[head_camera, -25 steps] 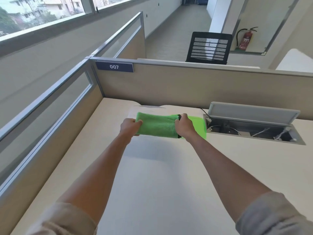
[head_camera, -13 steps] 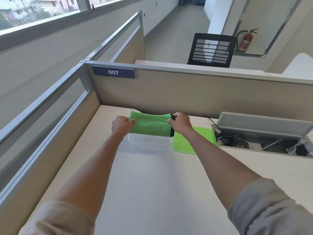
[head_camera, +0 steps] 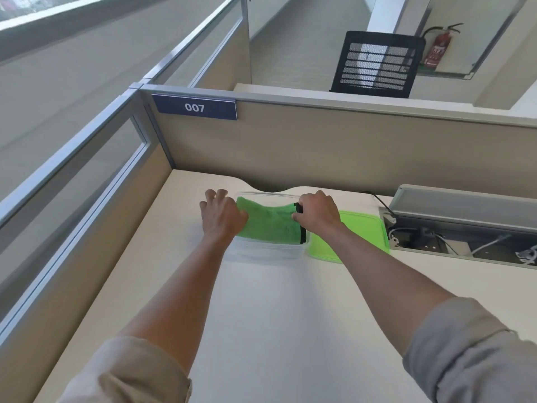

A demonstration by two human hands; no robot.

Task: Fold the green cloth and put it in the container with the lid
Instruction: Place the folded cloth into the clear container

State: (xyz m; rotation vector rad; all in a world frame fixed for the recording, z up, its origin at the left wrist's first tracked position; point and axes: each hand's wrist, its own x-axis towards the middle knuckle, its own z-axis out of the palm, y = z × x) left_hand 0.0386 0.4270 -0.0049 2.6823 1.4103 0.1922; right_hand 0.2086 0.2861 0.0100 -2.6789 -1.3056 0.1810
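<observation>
My folded green microfibre cloth (head_camera: 268, 223) lies left-to-right in the clear plastic container (head_camera: 266, 251). My right hand (head_camera: 316, 213) pinches its black-trimmed end; my left hand (head_camera: 222, 216) rests spread on the other. The flat green lid (head_camera: 361, 234) lies just right, beside the open cable tray (head_camera: 465, 228).

- The folded green microfibre cloth (head_camera: 268, 223) with a black edge sits in the clear rectangular plastic container (head_camera: 266, 250), between the two hands.
- The left hand (head_camera: 222, 218) rests at the cloth's left end, fingers spread loosely over the container's left rim.
- The right hand (head_camera: 316, 215) pinches the cloth's black-trimmed right end with curled fingers.
- A flat green plastic lid (head_camera: 360, 232) lies on the pale desk (head_camera: 276, 315), just right of the right hand and partly under its forearm.
- Further right is an open grey cable tray (head_camera: 465, 228).
</observation>
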